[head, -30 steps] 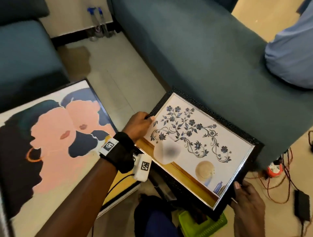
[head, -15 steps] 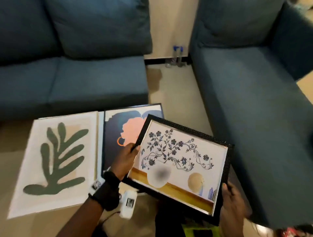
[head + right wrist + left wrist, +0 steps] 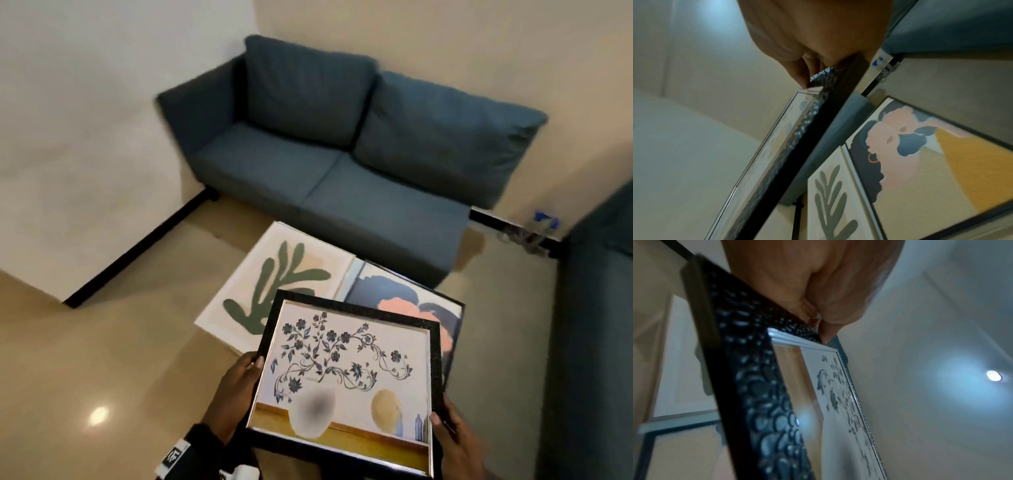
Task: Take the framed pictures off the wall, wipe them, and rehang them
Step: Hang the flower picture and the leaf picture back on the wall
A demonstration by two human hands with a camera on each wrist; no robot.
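I hold a black-framed picture [image 3: 346, 373] of blue flowers and a pale vase in front of me, raised above the floor. My left hand [image 3: 236, 387] grips its left edge, thumb on the front; the left wrist view shows that hand [image 3: 818, 305] pinching the embossed frame [image 3: 756, 394]. My right hand [image 3: 452, 435] grips the lower right edge, and the right wrist view shows its fingers [image 3: 807, 65] curled on the frame [image 3: 797, 146]. Two more pictures lie flat below: a green leaf print [image 3: 274, 291] and a pink-and-navy picture [image 3: 411, 301].
A blue two-seat sofa [image 3: 342, 154] stands against the far wall, a second sofa [image 3: 596, 325] on the right. Clear bottles with blue caps [image 3: 537, 226] stand in the corner between them. Shiny beige floor [image 3: 102, 377] spreads to the left, beside a white wall [image 3: 85, 137].
The flowered picture has been lifted and turned upright in both hands. The view has swung up and left, from the right sofa to the far sofa and the wall.
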